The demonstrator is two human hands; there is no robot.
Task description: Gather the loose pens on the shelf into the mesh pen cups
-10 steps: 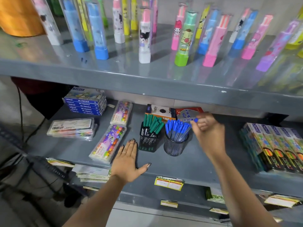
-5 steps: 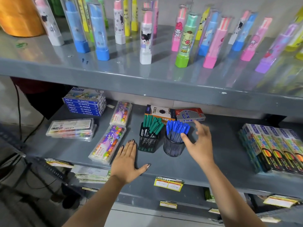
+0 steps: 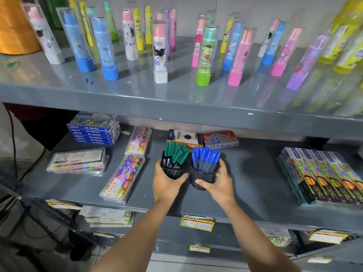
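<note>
Two black mesh pen cups stand side by side on the grey middle shelf point(image 3: 255, 185). The left cup point(image 3: 172, 170) is full of green-capped pens point(image 3: 175, 152). The right cup point(image 3: 203, 177) holds blue-capped pens point(image 3: 206, 157). My left hand point(image 3: 167, 183) wraps around the left cup from its front and left side. Around the right cup my right hand point(image 3: 220, 183) closes from the front and right. Both cups are upright and nearly touch each other. I see no loose pens on the shelf.
Two pen boxes point(image 3: 202, 140) lie just behind the cups. Oil pastel packs point(image 3: 121, 177) and blue boxes point(image 3: 94, 130) lie to the left, colour pencil boxes point(image 3: 322, 175) to the right. Tall eraser tubes point(image 3: 160, 50) stand on the upper shelf.
My right hand came down from above the blue pens and gripped the right cup. My left hand lifted off the shelf and gripped the left cup.
</note>
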